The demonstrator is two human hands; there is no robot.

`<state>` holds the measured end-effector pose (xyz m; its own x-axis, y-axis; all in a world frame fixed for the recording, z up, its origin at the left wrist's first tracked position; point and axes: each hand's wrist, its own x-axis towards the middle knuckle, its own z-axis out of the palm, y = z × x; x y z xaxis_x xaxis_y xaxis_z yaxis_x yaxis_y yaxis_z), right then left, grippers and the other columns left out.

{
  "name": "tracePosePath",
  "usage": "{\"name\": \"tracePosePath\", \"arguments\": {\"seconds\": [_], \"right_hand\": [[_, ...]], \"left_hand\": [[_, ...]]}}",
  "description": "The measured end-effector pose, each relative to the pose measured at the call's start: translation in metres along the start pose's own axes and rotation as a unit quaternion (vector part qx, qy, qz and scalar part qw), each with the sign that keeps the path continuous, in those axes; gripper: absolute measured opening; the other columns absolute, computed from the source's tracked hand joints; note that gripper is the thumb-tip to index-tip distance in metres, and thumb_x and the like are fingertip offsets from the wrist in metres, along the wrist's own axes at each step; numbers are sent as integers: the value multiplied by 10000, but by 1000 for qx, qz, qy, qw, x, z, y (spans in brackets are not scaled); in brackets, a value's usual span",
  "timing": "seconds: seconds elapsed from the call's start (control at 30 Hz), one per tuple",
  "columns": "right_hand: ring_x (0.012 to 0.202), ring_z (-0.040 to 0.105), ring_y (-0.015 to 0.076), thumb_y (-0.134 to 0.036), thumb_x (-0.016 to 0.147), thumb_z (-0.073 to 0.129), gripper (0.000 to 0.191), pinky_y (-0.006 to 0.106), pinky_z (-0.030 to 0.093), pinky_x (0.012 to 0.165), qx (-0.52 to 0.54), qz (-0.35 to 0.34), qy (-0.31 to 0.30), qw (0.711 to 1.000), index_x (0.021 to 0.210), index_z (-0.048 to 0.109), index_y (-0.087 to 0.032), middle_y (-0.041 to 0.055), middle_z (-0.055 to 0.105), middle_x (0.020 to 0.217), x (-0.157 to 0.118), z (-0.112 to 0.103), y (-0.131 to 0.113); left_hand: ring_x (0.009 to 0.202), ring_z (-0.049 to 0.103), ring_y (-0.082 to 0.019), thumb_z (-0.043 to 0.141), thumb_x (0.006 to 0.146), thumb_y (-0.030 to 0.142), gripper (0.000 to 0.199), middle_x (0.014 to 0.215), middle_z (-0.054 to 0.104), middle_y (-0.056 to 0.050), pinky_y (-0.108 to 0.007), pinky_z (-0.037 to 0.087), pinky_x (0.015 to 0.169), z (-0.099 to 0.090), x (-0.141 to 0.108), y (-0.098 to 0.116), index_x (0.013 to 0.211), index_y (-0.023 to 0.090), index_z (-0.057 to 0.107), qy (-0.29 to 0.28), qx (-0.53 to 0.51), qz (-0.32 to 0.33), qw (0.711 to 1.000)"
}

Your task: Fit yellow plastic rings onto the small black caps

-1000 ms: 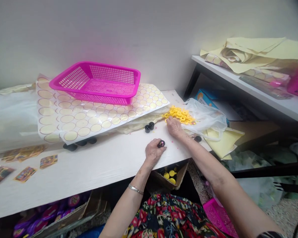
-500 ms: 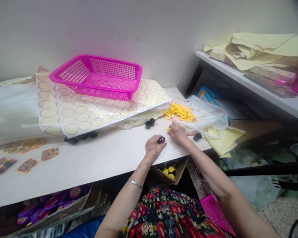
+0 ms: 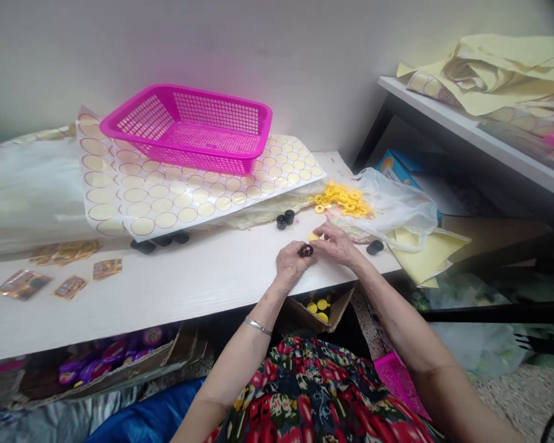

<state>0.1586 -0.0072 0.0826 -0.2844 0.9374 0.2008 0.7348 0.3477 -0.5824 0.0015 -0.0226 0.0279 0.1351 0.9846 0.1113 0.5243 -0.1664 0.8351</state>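
Observation:
My left hand point(image 3: 292, 266) is closed around a small black cup point(image 3: 306, 250), keeping it upright near the front of the table. Small pink bits show inside its open top. Fingers bent, my right hand point(image 3: 336, 243) pinches a yellow plastic cap point(image 3: 313, 237) just beyond the cup; its thumb comes close to the rim, and I cannot tell whether they touch. Behind my right hand lies a heap of yellow caps point(image 3: 344, 198). Two more black cups point(image 3: 285, 219) stand left of the heap, and another black cup point(image 3: 375, 247) lies to the right.
A pink basket point(image 3: 253, 161) rests on sticker sheets point(image 3: 184, 206) at the back. Small printed packets point(image 3: 71, 287) lie at left. A clear plastic bag point(image 3: 397, 206) spreads at right, below a shelf point(image 3: 443, 114). An open carton point(image 3: 337, 317) with yellow-capped pieces sits under the table edge.
The yellow cap and my right hand have come nearer to the black cup in my left hand. The whole view has shifted slightly with the head.

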Motion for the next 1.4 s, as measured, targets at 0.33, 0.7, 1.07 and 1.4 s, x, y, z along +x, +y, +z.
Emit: {"name": "tracePosePath", "arguments": {"seconds": [0.33, 0.7, 1.07, 1.4], "right_hand": [[847, 458, 171, -247, 798, 519, 157, 278, 368, 734, -92, -32, -56, 994, 906, 605, -173, 48, 531, 901, -15, 11, -24], [831, 502, 143, -244, 769, 547, 148, 249, 380, 736, -1, 20, -37, 999, 882, 619, -179, 19, 526, 870, -15, 19, -20], [508, 500, 83, -373, 656, 636, 305, 198, 397, 476, 416, 205, 60, 884, 849, 647, -137, -21, 578, 606, -22, 39, -15], [341, 485, 59, -317, 733, 568, 180, 166, 432, 335, 530, 339, 106, 770, 730, 593, -138, -17, 567, 513, -18, 57, -26]], "left_hand": [[575, 393, -92, 564, 661, 339, 248, 610, 502, 50, -210, 295, 532, -1, -3, 4, 867, 228, 645, -3, 1, -38, 999], [652, 532, -114, 540, 622, 210, 369, 765, 637, -20, -234, 431, 654, -4, 0, -10, 965, 127, 646, 18, -273, -38, 961], [775, 589, -133, 474, 805, 383, 311, 828, 674, -34, -226, 443, 742, -7, 0, 4, 840, 156, 683, -23, -187, 16, 982], [711, 569, -125, 484, 773, 410, 314, 764, 664, -21, -211, 432, 646, -5, 2, 8, 778, 155, 668, -22, -176, -56, 982]]}}
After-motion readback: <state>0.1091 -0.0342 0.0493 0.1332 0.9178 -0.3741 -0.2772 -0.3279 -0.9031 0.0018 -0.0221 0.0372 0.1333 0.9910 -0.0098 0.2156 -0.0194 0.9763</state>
